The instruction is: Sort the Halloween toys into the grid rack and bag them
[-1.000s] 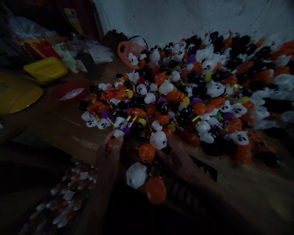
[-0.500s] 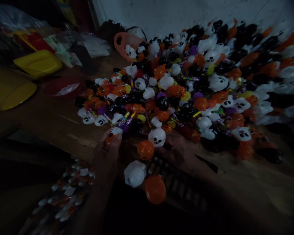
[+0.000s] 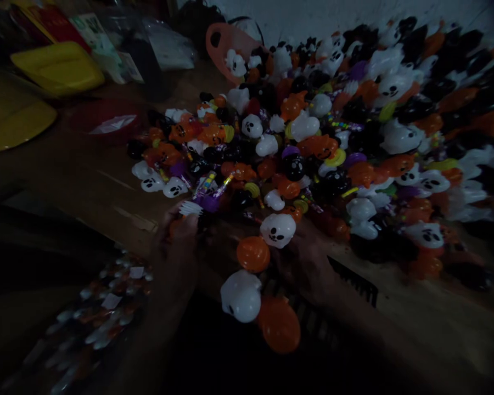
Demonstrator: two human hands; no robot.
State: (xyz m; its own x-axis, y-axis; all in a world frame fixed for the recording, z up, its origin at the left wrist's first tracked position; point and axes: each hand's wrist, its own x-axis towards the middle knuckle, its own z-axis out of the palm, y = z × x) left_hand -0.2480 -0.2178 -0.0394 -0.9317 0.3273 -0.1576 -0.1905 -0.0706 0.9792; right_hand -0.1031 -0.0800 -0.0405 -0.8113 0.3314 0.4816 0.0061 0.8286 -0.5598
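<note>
My left hand is closed around a small orange plastic piece with a white ridged cap, at the near edge of a heap of novelty figures. Across from it, my right hand is curled against a white skull-faced figure; its fingertips are mostly hidden in the dark. An orange round figure, a white ghost figure and a larger orange figure cluster just below, toward me. Part of a black slatted basket shows under my right forearm.
A large heap of white, orange and black figures, mixed with candy-filled tubes, covers the table. A pink basket, a red bowl and a yellow container stand behind. More figures lie lower left, past the table edge.
The view has shifted, so the heap sits further right and higher. Both hands keep their holds, and the cluster by my right hand has swung slightly toward me and right.
</note>
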